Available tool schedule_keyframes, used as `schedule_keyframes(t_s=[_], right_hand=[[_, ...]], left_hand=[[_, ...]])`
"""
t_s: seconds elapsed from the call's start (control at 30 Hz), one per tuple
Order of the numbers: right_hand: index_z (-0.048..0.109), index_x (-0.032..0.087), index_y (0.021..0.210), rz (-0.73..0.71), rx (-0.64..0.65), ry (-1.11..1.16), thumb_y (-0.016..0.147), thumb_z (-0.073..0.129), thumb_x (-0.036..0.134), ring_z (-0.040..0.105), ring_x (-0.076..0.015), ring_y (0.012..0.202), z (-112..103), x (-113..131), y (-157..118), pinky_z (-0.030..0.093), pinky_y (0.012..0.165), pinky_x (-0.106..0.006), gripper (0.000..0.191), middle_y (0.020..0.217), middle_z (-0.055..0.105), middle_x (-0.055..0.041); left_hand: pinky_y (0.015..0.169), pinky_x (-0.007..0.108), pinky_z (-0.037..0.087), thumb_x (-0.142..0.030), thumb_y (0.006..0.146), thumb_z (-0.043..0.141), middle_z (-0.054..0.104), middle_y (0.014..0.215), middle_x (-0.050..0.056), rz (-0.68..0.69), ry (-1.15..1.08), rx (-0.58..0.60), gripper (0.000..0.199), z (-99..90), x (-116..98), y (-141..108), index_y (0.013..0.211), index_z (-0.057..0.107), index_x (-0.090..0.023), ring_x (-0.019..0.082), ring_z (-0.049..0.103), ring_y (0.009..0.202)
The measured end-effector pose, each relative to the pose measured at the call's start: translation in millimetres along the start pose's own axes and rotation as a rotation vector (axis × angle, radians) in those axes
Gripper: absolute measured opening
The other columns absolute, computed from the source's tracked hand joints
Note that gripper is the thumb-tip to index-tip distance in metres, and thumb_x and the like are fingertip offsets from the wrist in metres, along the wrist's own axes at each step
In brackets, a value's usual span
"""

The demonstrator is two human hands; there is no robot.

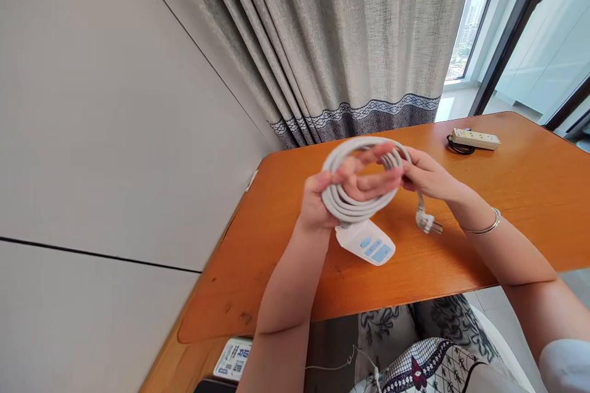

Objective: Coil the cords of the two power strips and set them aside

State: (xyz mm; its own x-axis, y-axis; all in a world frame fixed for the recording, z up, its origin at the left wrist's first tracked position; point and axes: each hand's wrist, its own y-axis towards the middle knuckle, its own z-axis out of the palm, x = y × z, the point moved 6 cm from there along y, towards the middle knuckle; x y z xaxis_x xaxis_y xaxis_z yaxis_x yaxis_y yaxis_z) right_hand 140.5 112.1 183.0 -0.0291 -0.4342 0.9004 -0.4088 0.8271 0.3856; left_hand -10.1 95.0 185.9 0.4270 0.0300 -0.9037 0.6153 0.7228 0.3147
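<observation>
A white cable (357, 214) is wound into a round coil above the table. My left hand (318, 199) is closed round the coil's left side, its thumb over the loops and its blurred fingers reaching through the middle. At the coil's right edge, my right hand (426, 175) pinches the cable with bent fingers. From there a short end hangs down to a white plug (428, 221) with metal prongs. Just under the coil, beside my left wrist, is a white plastic controller (367, 242) with light-blue buttons; whether it touches the table I cannot tell.
The brown wooden table (286, 245) spans the view. A white power strip (474, 139) with a black cord lies at its far right. Grey curtains (359, 43) hang behind, and a pale wall panel (101, 104) stands left. A labelled white box (233, 357) sits low at the left.
</observation>
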Motion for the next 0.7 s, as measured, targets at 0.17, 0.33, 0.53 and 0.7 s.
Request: schedule_keyframes(t_s=[0.17, 0.33, 0.53, 0.7], right_hand=[[0.055, 0.015, 0.116, 0.091, 0.109, -0.589, 0.094, 0.049, 0.024, 0.055, -0.0143, 0.062, 32, -24, 2, 0.042, 0.061, -0.026, 0.024, 0.074, 0.062, -0.0014], [0.040, 0.005, 0.141, 0.248, 0.211, -1.124, 0.091, 0.048, 0.014, 0.068, -0.0256, 0.080, 51, -29, -9, 0.046, 0.064, -0.031, 0.051, 0.098, 0.071, -0.0188], [0.036, 0.013, 0.147, 0.083, 0.130, -1.054, 0.087, 0.050, 0.013, 0.068, -0.0233, 0.086, 59, -10, -17, 0.051, 0.068, -0.033, 0.061, 0.120, 0.064, -0.0175], [0.058, 0.017, 0.110, -0.160, -0.020, -0.686, 0.086, 0.059, 0.017, 0.063, -0.0164, 0.081, 54, 9, -19, 0.053, 0.073, -0.030, 0.024, 0.101, 0.065, -0.0079]], left_hand=[[0.108, 0.062, 0.042, -0.067, 0.084, 0.051, 0.049, 0.149, 0.008, 0.265, 0.177, -0.275, 0.044, -23.5, -27, 3, 0.094, 0.059, -0.024, 0.040, 0.042, 0.141], [0.114, 0.052, 0.040, -0.058, 0.080, 0.065, 0.046, 0.153, 0.006, 0.370, 0.198, -0.328, 0.037, -23.1, -22, 8, 0.094, 0.059, -0.024, 0.035, 0.040, 0.143], [0.118, 0.051, 0.030, -0.047, 0.078, 0.074, 0.042, 0.155, 0.007, 0.423, 0.323, -0.387, 0.033, -31.5, -15, 8, 0.097, 0.060, -0.025, 0.034, 0.036, 0.146], [0.111, 0.046, 0.040, -0.048, 0.081, 0.071, 0.057, 0.136, 0.010, 0.412, 0.466, -0.288, 0.034, -27.8, -16, 5, 0.102, 0.059, -0.023, 0.032, 0.054, 0.133]])
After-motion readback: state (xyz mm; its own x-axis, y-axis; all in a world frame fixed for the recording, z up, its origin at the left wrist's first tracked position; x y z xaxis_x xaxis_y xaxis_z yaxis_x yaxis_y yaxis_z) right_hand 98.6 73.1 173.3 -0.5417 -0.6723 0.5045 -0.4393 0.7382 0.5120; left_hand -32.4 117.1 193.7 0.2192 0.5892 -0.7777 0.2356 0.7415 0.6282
